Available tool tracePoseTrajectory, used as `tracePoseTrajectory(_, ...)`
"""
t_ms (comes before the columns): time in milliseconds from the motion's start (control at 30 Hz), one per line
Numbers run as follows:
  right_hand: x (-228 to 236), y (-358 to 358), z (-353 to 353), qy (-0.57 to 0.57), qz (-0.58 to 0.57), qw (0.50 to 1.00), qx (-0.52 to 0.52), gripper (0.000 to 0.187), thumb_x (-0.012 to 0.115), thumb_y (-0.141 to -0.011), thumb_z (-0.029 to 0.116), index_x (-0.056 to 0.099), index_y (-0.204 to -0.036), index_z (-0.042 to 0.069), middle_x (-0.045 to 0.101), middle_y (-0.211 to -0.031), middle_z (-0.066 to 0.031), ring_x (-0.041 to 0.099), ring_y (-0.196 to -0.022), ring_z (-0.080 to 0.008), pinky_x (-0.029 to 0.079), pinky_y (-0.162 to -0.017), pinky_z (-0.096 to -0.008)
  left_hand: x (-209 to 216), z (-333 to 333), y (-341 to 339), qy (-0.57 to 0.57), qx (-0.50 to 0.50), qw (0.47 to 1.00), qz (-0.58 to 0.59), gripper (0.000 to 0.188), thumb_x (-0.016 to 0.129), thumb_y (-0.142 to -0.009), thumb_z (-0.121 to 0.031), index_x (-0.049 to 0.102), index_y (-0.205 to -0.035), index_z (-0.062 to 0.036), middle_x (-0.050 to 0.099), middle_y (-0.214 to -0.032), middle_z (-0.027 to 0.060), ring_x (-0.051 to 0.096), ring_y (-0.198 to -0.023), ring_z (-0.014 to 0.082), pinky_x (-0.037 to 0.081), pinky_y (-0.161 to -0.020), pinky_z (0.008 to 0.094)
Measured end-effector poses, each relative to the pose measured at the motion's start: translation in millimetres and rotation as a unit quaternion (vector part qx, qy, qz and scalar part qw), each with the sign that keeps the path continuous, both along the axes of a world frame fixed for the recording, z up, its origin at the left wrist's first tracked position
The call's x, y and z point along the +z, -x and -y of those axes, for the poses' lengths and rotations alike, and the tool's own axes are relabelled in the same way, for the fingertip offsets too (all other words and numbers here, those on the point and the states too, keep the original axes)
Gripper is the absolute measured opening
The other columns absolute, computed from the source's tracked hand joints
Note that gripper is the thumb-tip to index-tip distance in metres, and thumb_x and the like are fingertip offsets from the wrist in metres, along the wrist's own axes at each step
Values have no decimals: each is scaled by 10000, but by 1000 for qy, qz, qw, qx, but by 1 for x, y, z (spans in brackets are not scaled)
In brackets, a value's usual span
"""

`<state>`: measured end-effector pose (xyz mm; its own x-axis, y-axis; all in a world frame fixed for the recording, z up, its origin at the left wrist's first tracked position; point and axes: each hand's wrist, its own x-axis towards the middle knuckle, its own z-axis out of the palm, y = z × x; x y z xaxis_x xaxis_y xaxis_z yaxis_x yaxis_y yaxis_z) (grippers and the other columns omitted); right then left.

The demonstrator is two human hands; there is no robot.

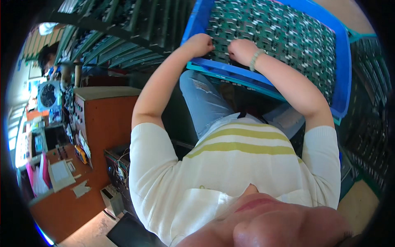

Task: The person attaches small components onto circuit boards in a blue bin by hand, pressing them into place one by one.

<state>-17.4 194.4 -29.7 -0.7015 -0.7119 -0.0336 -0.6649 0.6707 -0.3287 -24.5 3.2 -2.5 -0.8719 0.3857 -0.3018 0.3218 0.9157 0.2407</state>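
Note:
A blue plastic tray (345, 82) in front of me is filled with green circuit boards (273, 39) dotted with small black and pale parts. My left hand (199, 44) is at the tray's near left corner, its fingers curled in over the boards. Slightly to the right, my right hand (242, 51) is closed in a pinch above the boards along the near edge, with a pale beaded bracelet on the wrist. Whatever lies between the fingers of either hand is too small or hidden to name.
Dark green racks with slats (119, 49) stand at the left, and more board-filled racks (370, 119) at the right. A brown wooden bench (111, 123) holds papers, a yellow meter (80, 154) and a fan (48, 95). Another person (49, 57) is at the far left.

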Motion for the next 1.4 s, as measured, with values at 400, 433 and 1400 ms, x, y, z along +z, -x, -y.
tracePoseTrajectory(400, 3, 3, -17, 15, 18, 1000, 0, 122, 598, -666, 188, 632, -662, 71, 598, -679, -129, 581, -684, -310, 475, -602, -404, 4, -11, -7, 96, -13, 995, 5, 187, 650, -685, -212, 610, -715, -32, 597, -728, 150, 578, -725, 302, 446, -639, 388)
tracePoseTrajectory(433, 5, 3, -18, 15, 30, 999, 3, 127, 598, -669, 190, 632, -662, 68, 598, -678, -130, 581, -683, -310, 473, -600, -405, 3, -11, -7, 100, -14, 995, 12, 191, 653, -681, -215, 612, -711, -31, 597, -727, 150, 578, -727, 303, 446, -643, 389)
tracePoseTrajectory(1400, -2, 6, -20, -1, 54, 997, 60, 126, 586, -623, 151, 627, -681, 48, 583, -696, -179, 572, -697, -341, 467, -625, -431, 7, -18, -11, 117, 41, 991, 48, 163, 581, -647, -143, 631, -764, -41, 612, -829, 168, 596, -795, 306, 477, -697, 400)
